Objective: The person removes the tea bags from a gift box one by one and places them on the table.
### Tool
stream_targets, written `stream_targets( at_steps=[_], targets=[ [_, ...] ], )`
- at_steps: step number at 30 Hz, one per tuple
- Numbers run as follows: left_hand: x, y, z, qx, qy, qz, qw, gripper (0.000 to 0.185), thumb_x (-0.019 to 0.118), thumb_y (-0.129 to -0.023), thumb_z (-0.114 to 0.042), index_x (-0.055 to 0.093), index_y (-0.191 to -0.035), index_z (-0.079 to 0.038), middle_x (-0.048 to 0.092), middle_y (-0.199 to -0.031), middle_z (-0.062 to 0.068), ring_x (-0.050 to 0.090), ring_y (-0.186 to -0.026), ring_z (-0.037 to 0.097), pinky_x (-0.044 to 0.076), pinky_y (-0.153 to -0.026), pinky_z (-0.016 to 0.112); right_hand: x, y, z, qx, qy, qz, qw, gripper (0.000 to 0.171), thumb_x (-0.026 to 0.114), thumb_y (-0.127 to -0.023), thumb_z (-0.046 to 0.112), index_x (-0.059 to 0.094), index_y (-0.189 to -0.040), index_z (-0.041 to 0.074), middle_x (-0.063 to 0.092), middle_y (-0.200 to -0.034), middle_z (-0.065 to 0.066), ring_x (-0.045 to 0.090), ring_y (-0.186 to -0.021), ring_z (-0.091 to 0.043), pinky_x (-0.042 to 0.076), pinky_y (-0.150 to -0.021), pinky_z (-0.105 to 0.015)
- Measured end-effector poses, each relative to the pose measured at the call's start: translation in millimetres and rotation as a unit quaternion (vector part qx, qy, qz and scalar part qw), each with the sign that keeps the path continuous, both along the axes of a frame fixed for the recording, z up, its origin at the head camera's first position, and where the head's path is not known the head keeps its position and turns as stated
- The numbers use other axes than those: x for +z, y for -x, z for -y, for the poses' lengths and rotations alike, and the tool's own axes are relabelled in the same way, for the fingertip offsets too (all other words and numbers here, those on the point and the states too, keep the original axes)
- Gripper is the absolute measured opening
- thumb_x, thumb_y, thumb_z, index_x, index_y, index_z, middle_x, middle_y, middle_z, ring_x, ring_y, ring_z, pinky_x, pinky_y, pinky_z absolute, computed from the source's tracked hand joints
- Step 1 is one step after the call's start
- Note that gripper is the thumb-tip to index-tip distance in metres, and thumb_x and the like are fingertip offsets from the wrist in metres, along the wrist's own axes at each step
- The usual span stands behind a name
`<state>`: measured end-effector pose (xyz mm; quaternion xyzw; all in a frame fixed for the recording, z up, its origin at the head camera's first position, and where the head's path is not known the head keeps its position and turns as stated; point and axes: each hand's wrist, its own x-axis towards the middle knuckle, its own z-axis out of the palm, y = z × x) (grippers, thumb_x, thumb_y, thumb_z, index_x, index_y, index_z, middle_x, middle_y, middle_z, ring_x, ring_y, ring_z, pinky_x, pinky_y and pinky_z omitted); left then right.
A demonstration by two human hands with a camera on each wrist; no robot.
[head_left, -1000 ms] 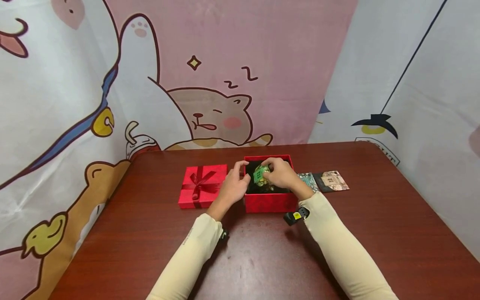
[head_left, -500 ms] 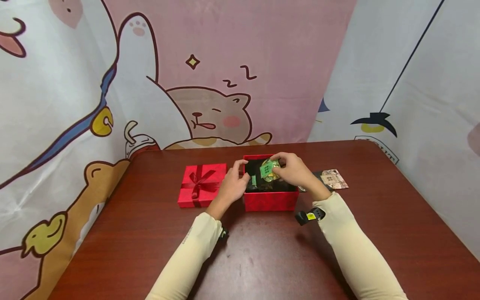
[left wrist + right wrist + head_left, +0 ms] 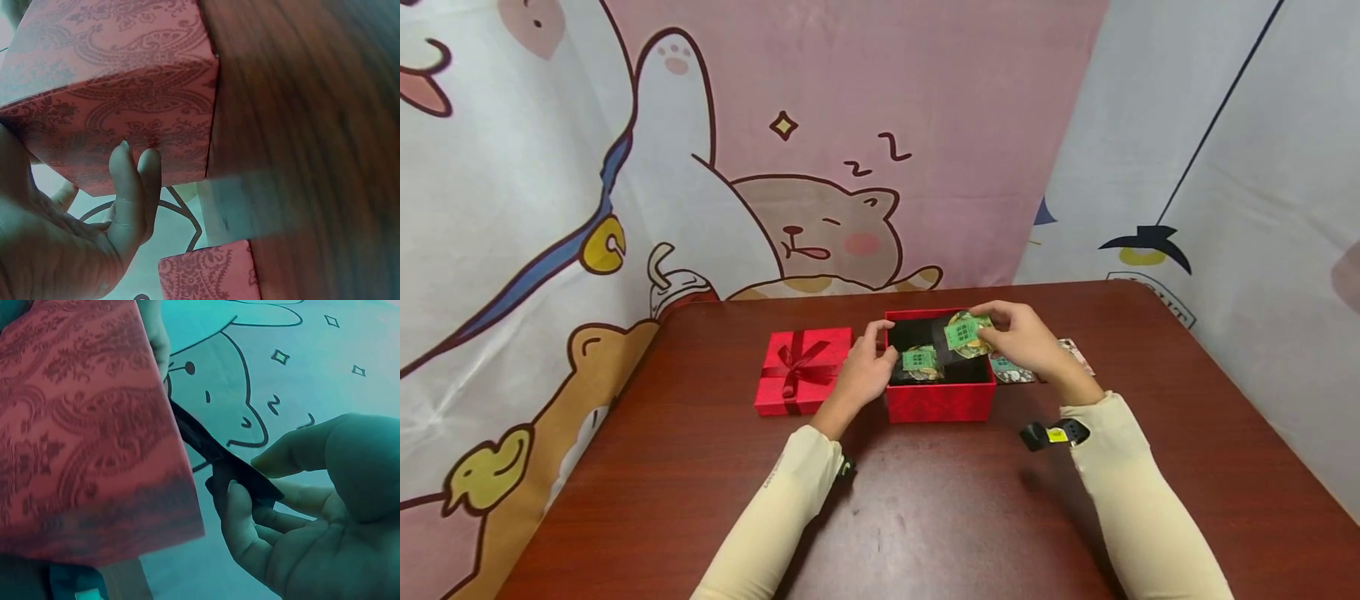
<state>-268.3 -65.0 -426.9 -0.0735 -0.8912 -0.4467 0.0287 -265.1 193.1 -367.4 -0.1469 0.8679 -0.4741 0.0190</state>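
Observation:
An open red box (image 3: 938, 402) stands on the brown table (image 3: 925, 508). My left hand (image 3: 867, 367) grips its left wall (image 3: 119, 100), thumb over the rim. My right hand (image 3: 1026, 340) pinches a small green packet (image 3: 964, 333) above the box's far right corner; in the right wrist view the packet (image 3: 225, 456) shows edge-on as a dark strip between thumb and fingers beside the box wall (image 3: 87, 437). A second green packet (image 3: 919, 361) lies inside the box on its dark lining.
The red lid with a ribbon bow (image 3: 803, 369) lies left of the box, also seen at the bottom of the left wrist view (image 3: 206, 275). Flat packets (image 3: 1011, 371) lie on the table right of the box. A cartoon cloth backdrop (image 3: 820, 167) hangs behind.
My right hand has lifted the green packet out of the box and carried it to the right. A second green packet inside the box is now uncovered. The left hand kept its hold.

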Motion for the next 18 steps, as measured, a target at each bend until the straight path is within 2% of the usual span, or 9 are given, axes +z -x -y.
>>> stream_targets(
  at_steps=[9,18],
  targets=[
    [-1.7,-0.2,1,0.005,-0.003,0.002,1.0000,0.041,0.051,-0.097,-0.023,0.047,-0.138,-0.026,0.058,-0.121,0.012,0.057,-0.113,0.027,0.044,-0.094,0.051,3.6,-7.3,-25,-0.004,0.015,-0.006,1.000,0.037,0.054,-0.096,0.002,0.055,-0.133,-0.005,0.061,-0.090,-0.017,0.056,-0.073,-0.019,0.056,-0.062,-0.032],
    [-2.2,0.6,0,0.001,0.002,-0.002,1.0000,0.042,0.050,-0.097,-0.023,0.046,-0.139,-0.026,0.058,-0.120,0.012,0.057,-0.110,0.026,0.045,-0.092,0.049,0.5,-12.5,-59,-0.024,-0.002,-0.004,1.000,0.040,0.050,-0.097,0.000,0.052,-0.136,-0.005,0.053,-0.078,-0.011,0.052,-0.067,-0.015,0.054,-0.062,-0.029]
  ],
)
